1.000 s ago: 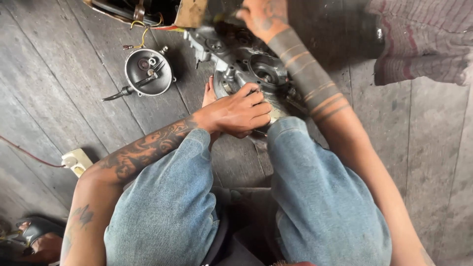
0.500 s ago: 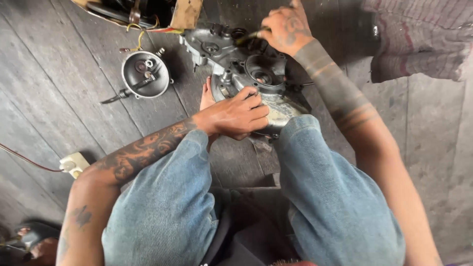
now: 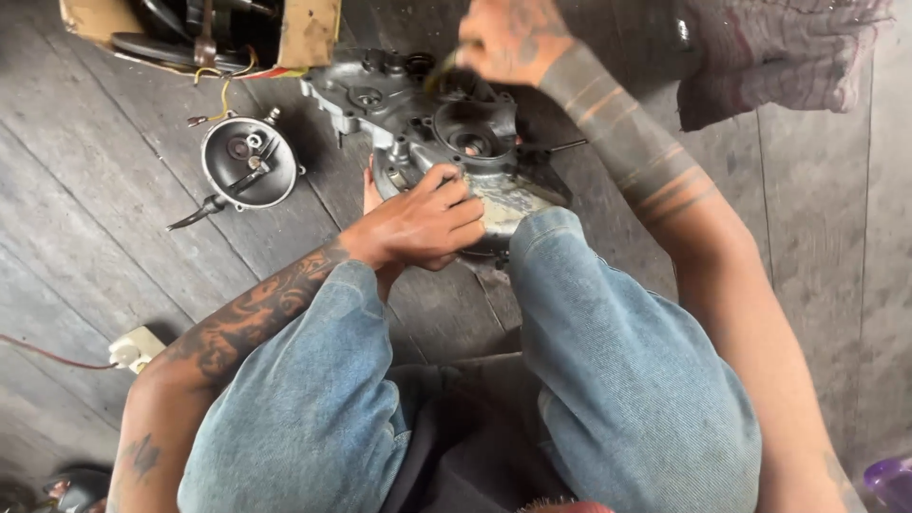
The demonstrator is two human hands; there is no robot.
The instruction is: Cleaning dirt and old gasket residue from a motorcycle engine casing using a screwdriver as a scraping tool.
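Left hand (image 3: 423, 223) clamped on engine casing (image 3: 446, 133) on floor (image 3: 114, 247); right hand (image 3: 508, 38) closed, seemingly on blurred brush (image 3: 439, 71)

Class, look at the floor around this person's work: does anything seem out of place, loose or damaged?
Yes. A round metal part lies alone on the plank floor, left of the engine casing, its wires trailing to a cardboard box. The left hand steadies the casing; the right hand works at its top. No spill shows.
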